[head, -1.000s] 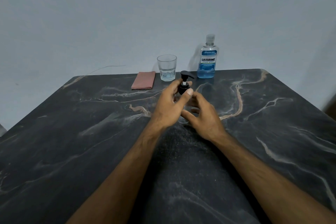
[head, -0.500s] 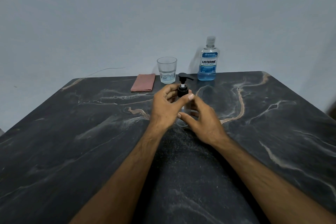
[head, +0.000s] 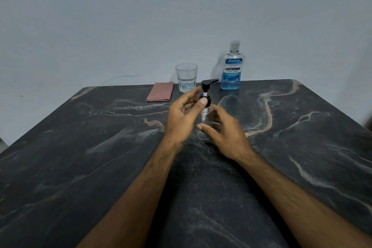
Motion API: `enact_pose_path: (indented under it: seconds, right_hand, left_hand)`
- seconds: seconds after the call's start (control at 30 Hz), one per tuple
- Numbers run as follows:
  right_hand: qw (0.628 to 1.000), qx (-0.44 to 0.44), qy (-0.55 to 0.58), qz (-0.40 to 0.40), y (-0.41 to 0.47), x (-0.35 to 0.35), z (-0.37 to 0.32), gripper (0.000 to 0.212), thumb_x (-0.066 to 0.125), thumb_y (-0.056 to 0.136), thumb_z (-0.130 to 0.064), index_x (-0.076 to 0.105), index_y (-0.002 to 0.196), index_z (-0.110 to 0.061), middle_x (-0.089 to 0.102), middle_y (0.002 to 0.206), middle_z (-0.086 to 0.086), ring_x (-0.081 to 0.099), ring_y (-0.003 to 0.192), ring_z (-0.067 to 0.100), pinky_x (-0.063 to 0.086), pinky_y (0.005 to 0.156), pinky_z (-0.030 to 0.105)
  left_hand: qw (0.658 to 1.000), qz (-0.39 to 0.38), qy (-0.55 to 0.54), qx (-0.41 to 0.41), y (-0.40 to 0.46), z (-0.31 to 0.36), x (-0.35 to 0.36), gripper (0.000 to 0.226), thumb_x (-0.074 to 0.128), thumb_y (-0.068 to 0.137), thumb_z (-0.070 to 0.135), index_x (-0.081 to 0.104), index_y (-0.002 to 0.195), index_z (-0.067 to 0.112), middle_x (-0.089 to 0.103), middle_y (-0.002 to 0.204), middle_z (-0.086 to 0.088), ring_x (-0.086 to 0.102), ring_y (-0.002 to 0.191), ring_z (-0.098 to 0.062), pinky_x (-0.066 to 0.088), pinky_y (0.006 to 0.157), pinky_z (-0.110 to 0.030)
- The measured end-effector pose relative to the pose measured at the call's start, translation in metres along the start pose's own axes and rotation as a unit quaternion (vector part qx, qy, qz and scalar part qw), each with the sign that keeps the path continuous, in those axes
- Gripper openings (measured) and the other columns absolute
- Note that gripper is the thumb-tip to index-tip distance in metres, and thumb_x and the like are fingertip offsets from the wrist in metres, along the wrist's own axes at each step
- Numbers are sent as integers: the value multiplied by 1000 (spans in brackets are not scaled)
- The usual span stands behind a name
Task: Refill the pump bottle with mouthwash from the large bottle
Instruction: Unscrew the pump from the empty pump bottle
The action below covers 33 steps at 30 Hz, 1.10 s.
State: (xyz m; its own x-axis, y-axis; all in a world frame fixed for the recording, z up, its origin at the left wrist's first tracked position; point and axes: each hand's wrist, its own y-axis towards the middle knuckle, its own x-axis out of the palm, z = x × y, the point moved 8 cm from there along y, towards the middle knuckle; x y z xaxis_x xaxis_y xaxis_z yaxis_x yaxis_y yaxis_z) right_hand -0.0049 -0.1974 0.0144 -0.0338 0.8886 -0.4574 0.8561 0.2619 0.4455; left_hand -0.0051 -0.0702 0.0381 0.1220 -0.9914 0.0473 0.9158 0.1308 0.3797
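— Where is the pump bottle (head: 205, 125)?
— Mid-counter (head: 80, 157). The left hand (head: 182, 119) pinches its black collar; the right hand (head: 227, 137) seemingly curls round the clear body.
— Handling?
— Light, slick, tippy: hold low. The large bottle (head: 231, 70) stands capped at the far edge; open room everywhere else.

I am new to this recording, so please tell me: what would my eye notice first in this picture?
First, the two hands at the table's centre: the left hand pinches the black pump top of a small clear pump bottle, and the right hand holds its body. Behind, by the wall, stand a blue mouthwash bottle, a glass and a folded pink cloth.
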Motion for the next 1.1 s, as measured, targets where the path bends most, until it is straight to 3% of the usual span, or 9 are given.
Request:
enact_pose_path:
  seconds: [0.2, 0.3, 0.47, 0.6, 0.7, 0.9, 1.03, 1.1]
  right_hand:
    - [1000, 3, -2, -4, 0, 1, 1, 55, 70, 86, -31, 46, 135, -25, 63, 122, -7, 59, 111, 5, 51, 97, 32]
    - [1000, 4, -2, -2, 0, 1, 1, 56, 70, 86, -32, 46, 136, -25, 63, 122, -7, 58, 111, 4, 50, 97, 29]
    - [1000, 8, -15, -2, 0, 2, 2, 57, 69, 86, -34, 45, 136, -24, 60, 122, -10, 57, 112, 6, 50, 98, 31]
    - [1000, 8, -11, -3, 0, 1, 2, 56, 69, 86, -33, 45, 136, -24, 62, 125, -5, 58, 114, 8, 50, 99, 35]
    - [1000, 7, -9, -8, 0, 2, 2, 56, 69, 87, -32, 45, 136, -23, 63, 125, -3, 59, 114, 9, 50, 99, 38]
    - [1000, 9, -19, -7, 0, 2, 3, 59, 69, 86, -34, 45, 138, -21, 60, 128, -5, 56, 116, 9, 50, 100, 36]
    - [1000, 8, -10, -4, 0, 2, 2, 56, 70, 86, -32, 45, 136, -24, 60, 125, -9, 57, 114, 6, 50, 99, 31]
    - [1000, 9, -4, -4, 0, 2, 2, 57, 70, 86, -31, 45, 137, -24, 61, 125, -8, 57, 113, 4, 50, 98, 28]
  left_hand:
    - [999, -4, -43, -12, -1, -1, -3, 22, 53, 94, 10, 68, 109, 14, 73, 102, 7, 67, 94, 0, 48, 75, -10]
    - [999, 30, -35, -8, -1, -1, -8, 19, 56, 93, 13, 69, 107, 10, 74, 99, 5, 68, 93, -3, 50, 76, -14]
    - [996, 88, -24, -3, 0, -1, -21, 18, 54, 95, 19, 68, 107, 19, 72, 88, 8, 68, 86, -4, 52, 76, -17]
    - [999, 16, -11, -26, 0, -5, -8, 29, 49, 97, 19, 63, 123, 21, 67, 117, 12, 60, 111, 1, 49, 83, -13]
    - [1000, -9, -13, -25, -1, -4, -1, 25, 50, 97, 18, 68, 113, 25, 70, 113, 9, 63, 109, -2, 48, 85, -12]
    - [997, 73, -17, -3, 0, 1, -21, 21, 53, 95, 16, 70, 107, 12, 74, 96, 0, 69, 93, -8, 51, 78, -15]
    - [1000, 27, -2, -13, 0, 0, -11, 28, 53, 95, 13, 64, 121, 16, 70, 104, 18, 63, 100, 7, 48, 79, -7]
    - [1000, -14, 0, -23, -1, -3, -2, 28, 54, 95, 13, 66, 116, 25, 70, 103, 22, 62, 102, 8, 47, 81, -7]
